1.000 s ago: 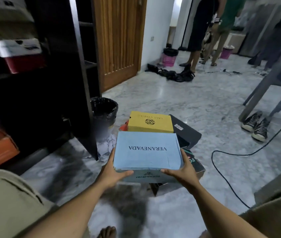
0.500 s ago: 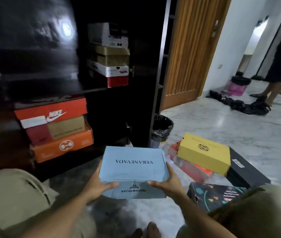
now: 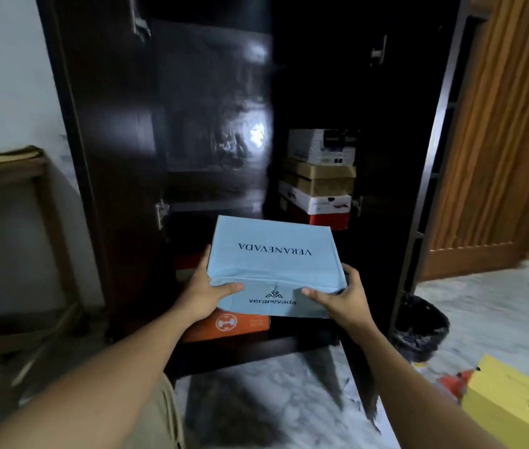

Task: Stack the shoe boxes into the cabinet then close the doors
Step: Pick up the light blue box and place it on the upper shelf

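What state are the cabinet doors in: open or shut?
Open. Both cabinet doors stand swung outward, hinges exposed, and the stacked shoe boxes inside show between them.

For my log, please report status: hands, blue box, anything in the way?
Left hand, right hand both grip blue box. Box held before open cabinet. Orange box below; nothing seen blocking.

Blue box [image 3: 273, 254]: 1. Yellow box [image 3: 515, 403]: 1. Stacked shelf boxes [image 3: 320, 179]: 4. Bin [image 3: 421, 328]: 1.
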